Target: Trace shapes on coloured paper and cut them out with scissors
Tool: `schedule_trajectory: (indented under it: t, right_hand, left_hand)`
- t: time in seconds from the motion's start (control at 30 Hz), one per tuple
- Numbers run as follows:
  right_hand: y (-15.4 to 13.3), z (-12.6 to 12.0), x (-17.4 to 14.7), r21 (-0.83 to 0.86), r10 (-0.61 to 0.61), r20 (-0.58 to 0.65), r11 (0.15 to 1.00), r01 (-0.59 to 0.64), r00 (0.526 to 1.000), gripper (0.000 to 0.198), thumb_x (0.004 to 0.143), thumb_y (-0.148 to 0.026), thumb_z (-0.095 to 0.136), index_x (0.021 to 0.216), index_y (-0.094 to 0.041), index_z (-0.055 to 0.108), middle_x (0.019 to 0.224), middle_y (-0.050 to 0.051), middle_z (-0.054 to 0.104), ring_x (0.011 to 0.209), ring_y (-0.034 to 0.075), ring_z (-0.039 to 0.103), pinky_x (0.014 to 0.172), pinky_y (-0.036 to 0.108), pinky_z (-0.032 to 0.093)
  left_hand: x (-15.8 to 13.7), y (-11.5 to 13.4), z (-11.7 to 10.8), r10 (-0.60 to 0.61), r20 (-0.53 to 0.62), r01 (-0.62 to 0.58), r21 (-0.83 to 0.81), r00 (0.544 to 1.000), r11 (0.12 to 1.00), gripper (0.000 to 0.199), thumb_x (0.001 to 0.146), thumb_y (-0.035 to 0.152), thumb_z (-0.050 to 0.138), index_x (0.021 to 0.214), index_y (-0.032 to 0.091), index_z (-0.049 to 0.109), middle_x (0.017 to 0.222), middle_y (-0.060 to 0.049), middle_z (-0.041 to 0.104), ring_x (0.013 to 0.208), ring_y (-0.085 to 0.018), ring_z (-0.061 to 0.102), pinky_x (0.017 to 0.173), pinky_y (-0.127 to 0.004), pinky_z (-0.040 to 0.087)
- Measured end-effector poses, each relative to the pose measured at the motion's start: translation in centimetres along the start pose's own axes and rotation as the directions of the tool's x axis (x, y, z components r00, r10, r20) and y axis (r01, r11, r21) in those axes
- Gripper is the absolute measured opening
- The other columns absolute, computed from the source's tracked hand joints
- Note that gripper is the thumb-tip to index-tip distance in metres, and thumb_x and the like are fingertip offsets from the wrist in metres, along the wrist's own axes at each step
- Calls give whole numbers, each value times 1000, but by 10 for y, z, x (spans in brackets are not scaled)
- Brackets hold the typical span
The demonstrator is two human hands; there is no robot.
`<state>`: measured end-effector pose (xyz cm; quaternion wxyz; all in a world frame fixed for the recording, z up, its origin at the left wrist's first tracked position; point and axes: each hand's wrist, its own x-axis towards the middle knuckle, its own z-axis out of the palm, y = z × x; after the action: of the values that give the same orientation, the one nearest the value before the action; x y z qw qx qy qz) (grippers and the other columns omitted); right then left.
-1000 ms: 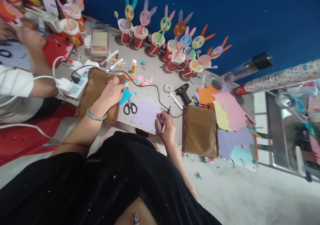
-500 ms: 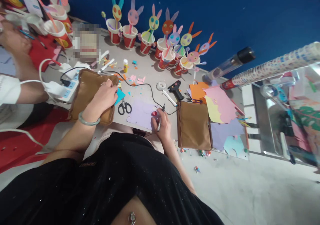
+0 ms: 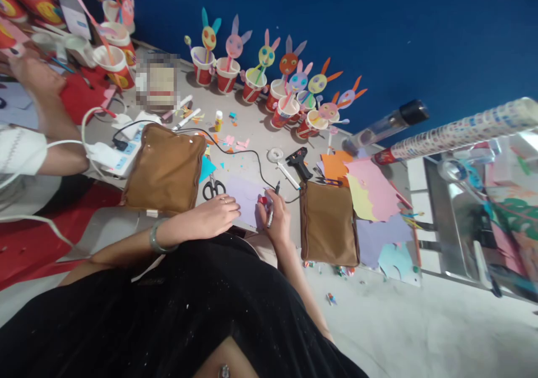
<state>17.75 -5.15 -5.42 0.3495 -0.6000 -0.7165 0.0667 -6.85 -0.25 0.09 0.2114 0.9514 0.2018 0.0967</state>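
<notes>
My left hand (image 3: 216, 215) lies over the near left edge of a purple paper sheet (image 3: 241, 190), fingers stretched out and nothing visible in them. At the sheet's right side my right hand (image 3: 277, 218) is closed around a pen (image 3: 269, 219), its black end pointing away from me. A small red round piece (image 3: 263, 200) shows beside my right thumb; whether the hand holds it I cannot tell. Black-handled scissors (image 3: 214, 187) lie just beyond my left hand, partly over a blue paper piece (image 3: 207, 168).
Brown cushions, one on the left (image 3: 166, 171) and one on the right (image 3: 330, 221), flank the sheet. Behind are a glue gun (image 3: 299, 162), a glue stick (image 3: 218, 121) and several cups with paper rabbits (image 3: 254, 84). A co-worker's arm (image 3: 50, 103) is at left, near a power strip (image 3: 128, 157).
My left hand has left the left cushion and blue paper and moved right and nearer to me, onto the purple sheet's edge. My right hand keeps the pen. The view has shifted slightly.
</notes>
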Motion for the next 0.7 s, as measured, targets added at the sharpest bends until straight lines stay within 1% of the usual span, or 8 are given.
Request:
schedule_trajectory:
  t: [0.1, 0.2, 0.33, 0.47, 0.57, 0.63, 0.7]
  right_hand:
    - [-1, 1, 2, -8, 21, 5, 1000, -21, 1000, 37, 99, -29, 60, 135, -22, 58, 126, 15, 73, 117, 27, 72, 95, 43, 63]
    - [0, 1, 2, -2, 30, 3, 1000, -30, 1000, 33, 100, -29, 57, 132, -20, 61, 119, 15, 75, 107, 25, 74, 91, 40, 63]
    - [2, 0, 3, 21, 37, 3, 999, -38, 999, 30, 101, -26, 56, 128, -19, 65, 110, 13, 77, 96, 23, 76, 85, 37, 63]
    - [2, 1, 4, 27, 45, -6, 999, -45, 999, 29, 99, -26, 58, 126, -20, 66, 108, 12, 78, 94, 23, 75, 87, 39, 63]
    - [2, -1, 4, 11, 55, -9, 998, -55, 998, 28, 99, -28, 58, 125, -20, 67, 107, 12, 78, 92, 23, 76, 89, 41, 62]
    - [1, -3, 3, 1, 59, -6, 998, -59, 998, 28, 99, -29, 59, 125, -21, 67, 108, 12, 78, 95, 24, 76, 89, 42, 63]
    - [0, -5, 2, -2, 52, -15, 999, -52, 999, 27, 100, -29, 59, 124, -21, 66, 109, 12, 78, 97, 24, 76, 88, 41, 63]
  left_hand:
    - [1, 5, 8, 49, 25, -51, 47, 998, 998, 14, 98, 21, 59, 104, 15, 70, 109, -12, 72, 109, -25, 61, 102, -42, 42]
    - [4, 8, 11, 38, 33, -41, 88, 999, 995, 16, 97, 17, 58, 107, 14, 70, 110, -13, 73, 112, -27, 61, 102, -42, 42]
    - [7, 10, 12, 26, 58, -31, 89, 998, 996, 18, 98, 18, 56, 109, 14, 70, 111, -13, 73, 111, -26, 61, 102, -42, 42]
    - [7, 11, 10, 12, 60, -17, 78, 998, 997, 17, 96, 17, 59, 108, 14, 71, 113, -14, 72, 112, -27, 62, 102, -42, 43]
    - [8, 12, 9, 23, 74, -32, 123, 997, 992, 19, 97, 18, 57, 108, 12, 71, 116, -15, 71, 114, -28, 62, 103, -42, 43]
    - [10, 13, 10, 34, 84, -46, 156, 996, 987, 22, 98, 18, 54, 111, 10, 71, 120, -16, 70, 118, -29, 61, 104, -42, 44]
    - [12, 14, 12, 44, 88, -58, 175, 995, 983, 27, 98, 17, 53, 118, 9, 70, 127, -17, 69, 122, -30, 60, 105, -42, 44]
